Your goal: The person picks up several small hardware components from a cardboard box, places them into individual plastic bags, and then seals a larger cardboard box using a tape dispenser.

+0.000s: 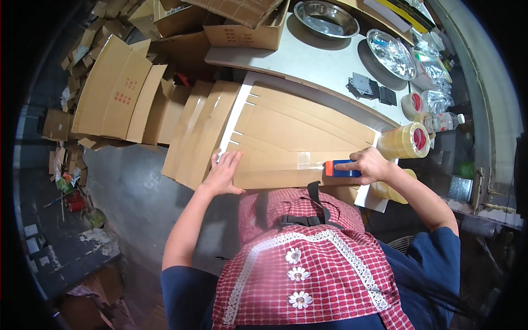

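Note:
A flattened brown cardboard box (297, 132) lies on the white table (319, 66) in front of me. My left hand (224, 173) presses flat on its near left corner, fingers spread. My right hand (371, 165) grips a blue tape dispenser with an orange end (338, 168) at the box's near right edge. A strip of clear tape (308, 160) runs leftward from the dispenser along the seam. A big roll of clear tape (406, 141) with a red core stands just right of the box.
Two steel bowls (325, 18) (391, 53), black metal parts (371, 88), a plastic bottle (444, 121) and bagged items crowd the table's far side. Stacks of flat cartons (118, 91) and an open carton (247, 33) sit to the left. More tape rolls (391, 190) lie under my right forearm.

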`<state>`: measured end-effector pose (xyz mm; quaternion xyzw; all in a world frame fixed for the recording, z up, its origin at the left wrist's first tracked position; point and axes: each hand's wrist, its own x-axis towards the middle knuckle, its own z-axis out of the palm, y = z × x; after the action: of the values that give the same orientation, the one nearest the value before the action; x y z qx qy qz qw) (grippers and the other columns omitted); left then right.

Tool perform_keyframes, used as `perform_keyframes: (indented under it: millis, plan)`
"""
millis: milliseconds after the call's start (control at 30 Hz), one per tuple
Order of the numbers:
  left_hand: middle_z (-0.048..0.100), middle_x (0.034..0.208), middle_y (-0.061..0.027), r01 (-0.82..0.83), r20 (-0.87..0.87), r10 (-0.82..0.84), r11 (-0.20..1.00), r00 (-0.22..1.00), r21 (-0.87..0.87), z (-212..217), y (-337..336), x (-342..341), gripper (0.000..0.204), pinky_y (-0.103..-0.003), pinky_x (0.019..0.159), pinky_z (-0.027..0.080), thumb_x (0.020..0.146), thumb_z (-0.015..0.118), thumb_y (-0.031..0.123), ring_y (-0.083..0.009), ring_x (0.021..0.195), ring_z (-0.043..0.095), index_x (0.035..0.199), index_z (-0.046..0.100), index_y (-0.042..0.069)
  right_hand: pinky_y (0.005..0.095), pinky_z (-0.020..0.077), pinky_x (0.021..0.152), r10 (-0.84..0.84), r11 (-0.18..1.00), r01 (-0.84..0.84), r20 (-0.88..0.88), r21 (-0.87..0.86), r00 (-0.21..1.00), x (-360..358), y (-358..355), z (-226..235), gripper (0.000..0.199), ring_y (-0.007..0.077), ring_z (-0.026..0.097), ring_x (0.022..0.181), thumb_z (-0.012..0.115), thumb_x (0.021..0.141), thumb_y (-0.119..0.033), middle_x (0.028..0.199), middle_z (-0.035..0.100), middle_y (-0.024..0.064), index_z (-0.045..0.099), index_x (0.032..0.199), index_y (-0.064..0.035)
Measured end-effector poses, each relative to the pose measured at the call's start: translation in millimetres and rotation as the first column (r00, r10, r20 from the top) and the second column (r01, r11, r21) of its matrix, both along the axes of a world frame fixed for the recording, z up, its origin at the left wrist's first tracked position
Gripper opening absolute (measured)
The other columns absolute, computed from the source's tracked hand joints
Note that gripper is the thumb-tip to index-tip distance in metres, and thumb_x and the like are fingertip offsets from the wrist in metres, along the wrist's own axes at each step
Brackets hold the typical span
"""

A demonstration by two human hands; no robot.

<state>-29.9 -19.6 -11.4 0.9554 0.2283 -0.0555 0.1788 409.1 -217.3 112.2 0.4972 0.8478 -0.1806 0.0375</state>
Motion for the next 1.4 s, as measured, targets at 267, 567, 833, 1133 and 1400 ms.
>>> perform_keyframes:
  millis: [267,567,833,1133,1400]
  plan:
    - [0.024,0.157,-0.0254,0.020,-0.167,-0.008,0.997,0.986,0.069,5,-45,58,0.126,-0.062,0.117,0.017,0.064,0.084,0.055,-0.0412,0.148,0.020,0.152,0.020,-0.006,0.0419,0.0507,0.052,-0.061,0.996,0.068,0.109,-0.065,0.992,-14,-1,-5,0.059,0.0301,0.064,0.059,0.070,0.063,-0.027,0.073,0.061,0.0078,0.070,0.122,-0.0277]
    - [0.041,0.138,-0.0281,0.188,0.324,-0.208,0.978,0.923,0.091,-5,-95,180,0.121,-0.056,0.104,0.033,0.056,0.086,0.045,-0.0423,0.129,0.040,0.147,0.027,-0.009,0.0422,0.0506,0.054,-0.160,0.987,0.162,0.056,-0.024,0.985,-24,1,2,0.045,0.0315,0.065,0.060,0.072,0.071,-0.040,0.068,0.065,0.0109,0.075,0.113,-0.0240]
    - [0.043,0.137,-0.0290,0.406,0.165,-0.400,0.914,0.902,-0.002,3,-30,137,0.112,-0.057,0.107,0.032,0.058,0.084,0.034,-0.0442,0.128,0.041,0.146,0.030,-0.009,0.0456,0.0519,0.055,-0.223,0.972,0.220,-0.025,-0.076,0.975,-79,20,-1,0.054,0.0346,0.065,0.061,0.068,0.065,-0.025,0.070,0.065,0.0128,0.069,0.119,-0.0230]
    - [0.037,0.144,-0.0248,0.433,0.074,-0.435,0.900,0.897,0.039,2,-3,123,0.122,-0.058,0.109,0.029,0.058,0.084,0.042,-0.0408,0.135,0.036,0.154,0.021,-0.001,0.0453,0.0528,0.057,-0.323,0.946,0.323,-0.070,-0.011,0.944,-85,8,-23,0.050,0.0344,0.066,0.062,0.071,0.075,-0.036,0.070,0.065,0.0152,0.066,0.124,-0.0242]
    - [0.038,0.144,-0.0243,0.453,0.073,-0.458,0.888,0.886,0.075,6,-4,125,0.125,-0.057,0.110,0.028,0.056,0.084,0.045,-0.0411,0.134,0.036,0.155,0.021,0.000,0.0433,0.0523,0.062,-0.267,0.963,0.265,-0.068,-0.041,0.961,-46,-31,-3,0.071,0.0311,0.066,0.068,0.073,0.071,-0.033,0.072,0.061,0.0109,0.056,0.139,-0.0267]
